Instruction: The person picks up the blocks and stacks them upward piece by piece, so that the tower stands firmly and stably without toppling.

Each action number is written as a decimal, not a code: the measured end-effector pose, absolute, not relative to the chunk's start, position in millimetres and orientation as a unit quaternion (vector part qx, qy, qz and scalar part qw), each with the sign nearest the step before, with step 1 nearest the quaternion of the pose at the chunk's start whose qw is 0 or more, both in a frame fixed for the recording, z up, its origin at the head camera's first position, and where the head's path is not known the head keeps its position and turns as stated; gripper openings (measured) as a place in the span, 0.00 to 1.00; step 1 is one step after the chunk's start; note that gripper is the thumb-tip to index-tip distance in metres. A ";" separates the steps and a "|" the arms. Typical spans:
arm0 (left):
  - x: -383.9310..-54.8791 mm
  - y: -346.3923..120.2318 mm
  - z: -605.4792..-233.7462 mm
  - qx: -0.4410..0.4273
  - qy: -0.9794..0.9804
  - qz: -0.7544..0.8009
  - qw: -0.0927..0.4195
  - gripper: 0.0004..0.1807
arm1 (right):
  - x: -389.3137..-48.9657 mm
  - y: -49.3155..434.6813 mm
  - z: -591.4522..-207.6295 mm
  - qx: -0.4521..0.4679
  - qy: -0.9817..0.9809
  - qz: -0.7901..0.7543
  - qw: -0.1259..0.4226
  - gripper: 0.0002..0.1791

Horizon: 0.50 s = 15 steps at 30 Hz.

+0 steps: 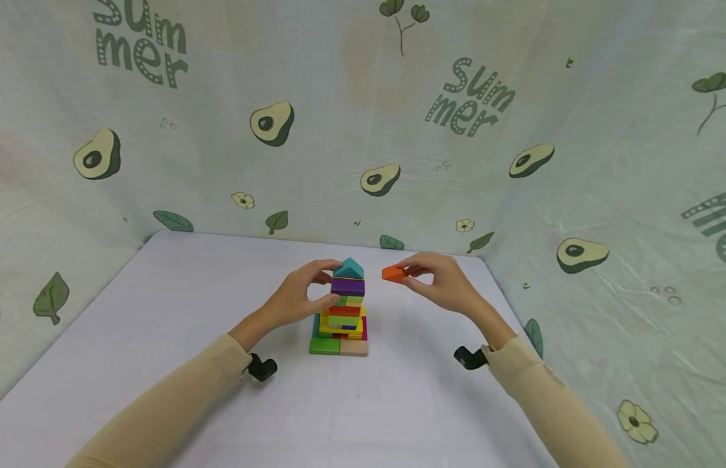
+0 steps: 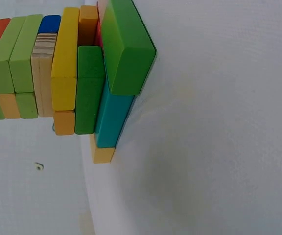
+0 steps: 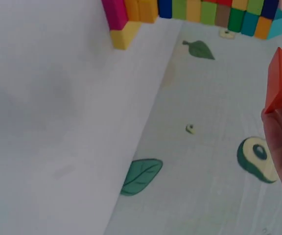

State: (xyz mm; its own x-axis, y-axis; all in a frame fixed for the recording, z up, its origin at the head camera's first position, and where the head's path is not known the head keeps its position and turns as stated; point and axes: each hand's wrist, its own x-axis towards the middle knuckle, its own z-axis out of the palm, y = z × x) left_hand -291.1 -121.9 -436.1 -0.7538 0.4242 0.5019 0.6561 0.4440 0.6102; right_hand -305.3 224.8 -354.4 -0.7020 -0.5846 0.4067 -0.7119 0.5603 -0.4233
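A tall tower of coloured wooden blocks (image 1: pixel 346 318) stands on the table, with a teal triangular block (image 1: pixel 349 268) on top and a purple block (image 1: pixel 348 286) under it. My left hand (image 1: pixel 295 292) holds the tower's upper part from the left, thumb at the front and fingers toward the back; the left wrist view shows the tower's lower layers (image 2: pixel 65 68) and only bits of fingers. To the right of the top, apart from it, my right hand (image 1: pixel 435 281) pinches an orange triangular block (image 1: pixel 393 273) in the air. That orange block (image 3: pixel 278 81) also shows in the right wrist view.
A white cloth-covered table (image 1: pixel 398 403) lies under the tower. Behind and beside it hangs a pale curtain (image 1: pixel 316 169) printed with avocados and leaves. Green and beige flat blocks (image 1: pixel 324 347) form the tower's front base. Dark camera mounts (image 1: pixel 263 368) sit on both wrists.
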 end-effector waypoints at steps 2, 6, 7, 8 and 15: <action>-290.8 -122.0 -435.9 -0.321 -0.840 -0.417 0.136 0.38 | -299.0 216.9 -349.0 0.388 -0.867 0.291 0.115 0.17; -289.4 -122.3 -434.2 -0.323 -0.839 -0.417 0.136 0.38 | -290.0 202.1 -341.3 0.420 -0.850 0.294 0.121 0.17; -289.0 -122.4 -433.6 -0.325 -0.838 -0.417 0.136 0.38 | -288.2 198.6 -339.9 0.425 -0.847 0.294 0.120 0.17; -288.9 -122.7 -433.3 -0.327 -0.837 -0.417 0.137 0.38 | -286.6 195.2 -338.8 0.431 -0.845 0.295 0.119 0.17; -289.3 -123.6 -432.7 -0.340 -0.832 -0.415 0.141 0.38 | -281.9 174.4 -337.8 0.456 -0.833 0.292 0.111 0.16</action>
